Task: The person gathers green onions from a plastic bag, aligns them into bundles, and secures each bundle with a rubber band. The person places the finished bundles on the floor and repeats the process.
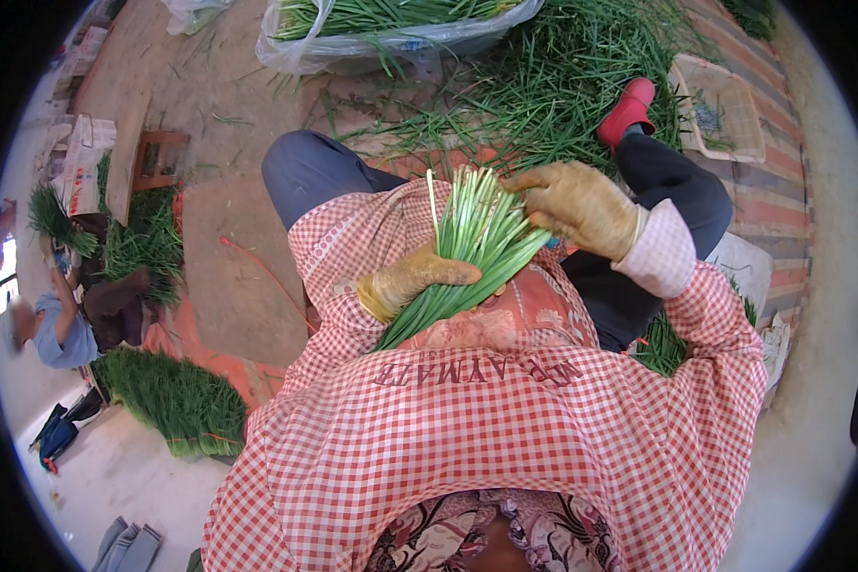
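A bunch of garlic chives (472, 236) lies slanted across my lap, its pale stem ends pointing away from me and its green leaves towards my body. My left hand (422, 279), in a stained yellowish glove, is wrapped around the bunch with the thumb on top. On the other side, my gloved right hand (586, 207) has its fingers bent at the right edge of the pale stems. Whether those fingertips pinch a stem is hard to tell. A red checked smock (486, 429) covers my torso and lap.
Loose chives (565, 86) are heaped ahead, beside a plastic-lined container (400, 43) of chives. A pale plastic basket (729, 114) stands far right. Boards (236, 272) cover the floor at left. Nearby stands a dense chive bundle (179, 400); beyond, another person (64, 322) holds chives.
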`<action>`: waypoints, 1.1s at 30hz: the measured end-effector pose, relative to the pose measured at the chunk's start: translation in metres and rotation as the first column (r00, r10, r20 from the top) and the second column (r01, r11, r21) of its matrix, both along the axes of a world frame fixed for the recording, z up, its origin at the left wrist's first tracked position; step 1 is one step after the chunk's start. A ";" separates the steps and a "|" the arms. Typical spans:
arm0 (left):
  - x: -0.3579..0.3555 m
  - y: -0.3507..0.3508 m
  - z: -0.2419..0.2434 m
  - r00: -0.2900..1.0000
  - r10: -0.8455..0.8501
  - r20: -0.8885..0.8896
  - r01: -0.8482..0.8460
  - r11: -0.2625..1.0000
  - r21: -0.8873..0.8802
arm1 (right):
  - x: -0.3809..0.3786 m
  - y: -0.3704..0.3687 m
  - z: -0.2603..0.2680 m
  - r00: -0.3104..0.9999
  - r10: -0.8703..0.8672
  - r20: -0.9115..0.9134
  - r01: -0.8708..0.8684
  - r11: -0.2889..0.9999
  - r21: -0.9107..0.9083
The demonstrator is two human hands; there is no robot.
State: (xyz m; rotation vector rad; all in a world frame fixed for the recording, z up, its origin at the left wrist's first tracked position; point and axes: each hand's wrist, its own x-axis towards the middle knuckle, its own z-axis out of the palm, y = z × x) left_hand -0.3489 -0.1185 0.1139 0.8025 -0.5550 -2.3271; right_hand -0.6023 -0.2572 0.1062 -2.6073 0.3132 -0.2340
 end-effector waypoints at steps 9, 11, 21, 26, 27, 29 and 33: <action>-0.003 -0.005 -0.005 0.997 -0.036 -0.073 0.036 0.999 0.002 | 0.031 -0.003 0.058 0.886 -0.364 0.288 0.395 0.917 -0.057; 0.001 0.000 -0.001 0.994 0.039 -0.100 -0.020 0.982 0.188 | 0.062 0.030 0.037 0.943 -0.224 0.247 0.274 0.943 -0.191; -0.005 0.000 0.004 0.997 0.009 -0.073 -0.019 0.990 -0.140 | 0.077 -0.015 -0.007 0.659 -0.749 0.072 0.627 0.599 0.498; 0.010 0.002 0.004 0.987 0.015 -0.162 -0.001 0.996 0.084 | 0.048 -0.051 0.035 0.391 -0.907 -0.156 0.728 0.201 0.656; 0.012 0.001 0.003 0.971 0.040 -0.235 -0.002 0.987 0.159 | 0.046 -0.047 0.033 0.542 -0.840 -0.029 0.597 0.360 0.717; 0.013 -0.002 0.002 0.951 0.103 -0.293 -0.028 0.968 0.250 | 0.051 -0.031 0.019 0.843 -0.538 -0.013 0.351 0.531 0.772; 0.022 -0.011 0.012 0.959 0.062 -0.278 -0.024 0.990 0.136 | 0.060 -0.015 0.004 0.838 -0.534 0.112 0.217 0.515 0.830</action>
